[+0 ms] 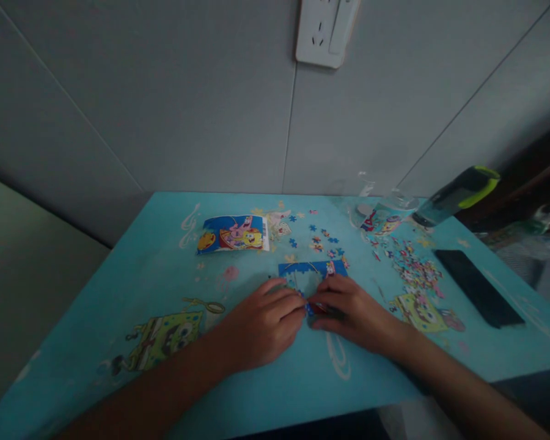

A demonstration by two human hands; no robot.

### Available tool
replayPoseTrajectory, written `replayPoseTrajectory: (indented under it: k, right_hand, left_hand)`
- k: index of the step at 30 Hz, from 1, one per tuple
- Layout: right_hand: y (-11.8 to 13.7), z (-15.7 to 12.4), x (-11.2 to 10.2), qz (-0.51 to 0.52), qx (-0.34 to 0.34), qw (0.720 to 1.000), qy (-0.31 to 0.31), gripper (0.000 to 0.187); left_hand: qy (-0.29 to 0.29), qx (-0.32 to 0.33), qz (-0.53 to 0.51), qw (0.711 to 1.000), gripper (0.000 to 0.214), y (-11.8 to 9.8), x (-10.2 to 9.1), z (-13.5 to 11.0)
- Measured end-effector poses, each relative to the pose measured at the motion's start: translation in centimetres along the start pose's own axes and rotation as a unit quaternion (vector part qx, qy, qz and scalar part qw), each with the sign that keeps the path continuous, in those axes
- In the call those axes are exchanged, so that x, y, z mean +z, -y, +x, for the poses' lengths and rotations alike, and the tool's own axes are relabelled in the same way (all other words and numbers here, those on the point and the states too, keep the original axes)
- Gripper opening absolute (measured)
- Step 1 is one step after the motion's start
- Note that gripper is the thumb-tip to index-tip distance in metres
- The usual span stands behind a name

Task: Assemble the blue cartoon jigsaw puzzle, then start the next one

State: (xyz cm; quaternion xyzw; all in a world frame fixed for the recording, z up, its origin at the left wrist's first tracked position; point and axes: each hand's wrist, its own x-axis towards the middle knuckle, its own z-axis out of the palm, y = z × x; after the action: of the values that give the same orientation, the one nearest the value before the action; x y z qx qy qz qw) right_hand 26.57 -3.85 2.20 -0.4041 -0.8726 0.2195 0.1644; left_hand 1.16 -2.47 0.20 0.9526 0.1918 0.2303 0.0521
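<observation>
Both hands meet at the middle of a light blue cartoon-printed table [119, 275]. My left hand [263, 321] lies knuckles up, fingers curled, its tips pinching a small blue puzzle piece [308, 307]. My right hand [348, 311] faces it, fingers pressed together on the same spot, a bit of red showing beneath them. Just beyond the fingertips lies a partly joined blue puzzle section [311, 272]. A printed picture card [233, 233] rests farther back on the left.
Several loose puzzle pieces [410, 266] are scattered to the right and behind the section. A clear plastic bag [385, 214] and a dark bottle with a green cap [458, 195] lie at the back right. A black phone [479, 287] lies right. A wall socket [325, 30] hangs above.
</observation>
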Motion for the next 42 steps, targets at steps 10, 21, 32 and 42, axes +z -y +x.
replayPoseTrajectory:
  k: [10,21,32,42]
  right_hand:
    - [-1.0,0.1,1.2,0.029,0.017,0.999,-0.028,0.020]
    - [-1.0,0.1,1.9,0.024,0.018,0.998,-0.048,0.017]
    - [-1.1,-0.1,2.4,0.021,0.018,0.997,-0.067,0.019]
    - [-1.0,-0.6,1.5,0.051,0.028,0.996,-0.073,0.031]
  left_hand:
    - [0.023,-0.009,-0.019,1.000,0.020,1.1,0.6,0.0]
    - [0.013,-0.017,-0.006,1.000,0.017,1.0,1.3,-0.1]
    - [0.038,-0.033,0.004,0.999,0.023,0.5,1.1,0.0]
    - [0.107,-0.046,0.008,0.993,0.032,-0.3,0.0,0.6]
